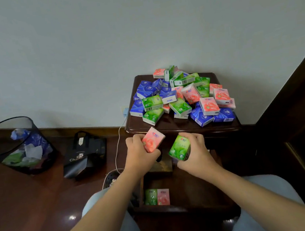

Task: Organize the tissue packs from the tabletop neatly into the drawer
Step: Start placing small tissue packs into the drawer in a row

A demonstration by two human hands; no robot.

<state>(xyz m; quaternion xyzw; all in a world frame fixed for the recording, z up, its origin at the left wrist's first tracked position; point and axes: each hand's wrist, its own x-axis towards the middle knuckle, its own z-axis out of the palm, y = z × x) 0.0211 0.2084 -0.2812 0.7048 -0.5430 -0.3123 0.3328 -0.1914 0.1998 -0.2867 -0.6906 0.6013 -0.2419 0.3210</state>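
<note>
A single head-worn wide-angle camera looks forward and steeply down from above the person's lap, facing the wall. It sits close over the open drawer (185,191) at bottom centre, with the nightstand top (168,125) just beyond at mid-frame. The floor spreads to the left; the frame edges bend

Drawer (194,190) open below the desk (149,129): only a green pack (150,197) and pink pack (163,197) side by side at its front-left corner, rest of the floor free. Desk top crowded by the tissue pile (182,96); bare strip only along the front edge. Both hands, each gripping a pack, sit between desk edge and drawer.
</note>
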